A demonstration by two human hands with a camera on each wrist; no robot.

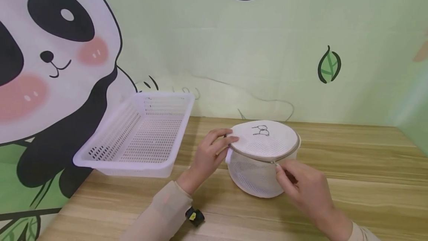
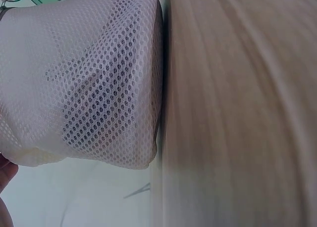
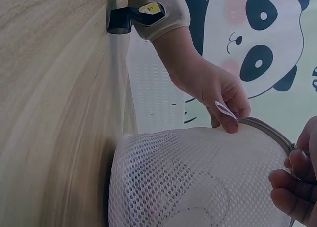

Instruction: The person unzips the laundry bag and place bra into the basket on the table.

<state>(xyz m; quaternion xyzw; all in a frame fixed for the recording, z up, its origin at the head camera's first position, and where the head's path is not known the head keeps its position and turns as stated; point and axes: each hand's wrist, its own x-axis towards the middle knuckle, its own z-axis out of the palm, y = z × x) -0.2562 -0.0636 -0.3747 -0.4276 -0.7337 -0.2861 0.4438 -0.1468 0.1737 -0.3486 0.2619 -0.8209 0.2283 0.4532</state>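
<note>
A white round mesh laundry bag stands upright on the table, its flat top printed with a small dark line drawing. A grey-brown zipper runs round the top edge. My left hand grips that edge at the left, fingers over the top and thumb below, beside a small white loop. At the front right of the rim, my right hand pinches the zipper pull between thumb and curled forefinger. Through the mesh side, the left wrist view shows a darker patch.
A white plastic basket with slotted walls stands on the wooden table to the left of the bag. Behind the table hangs a green backdrop with a panda and leaves. A black wrist device sits at my left sleeve.
</note>
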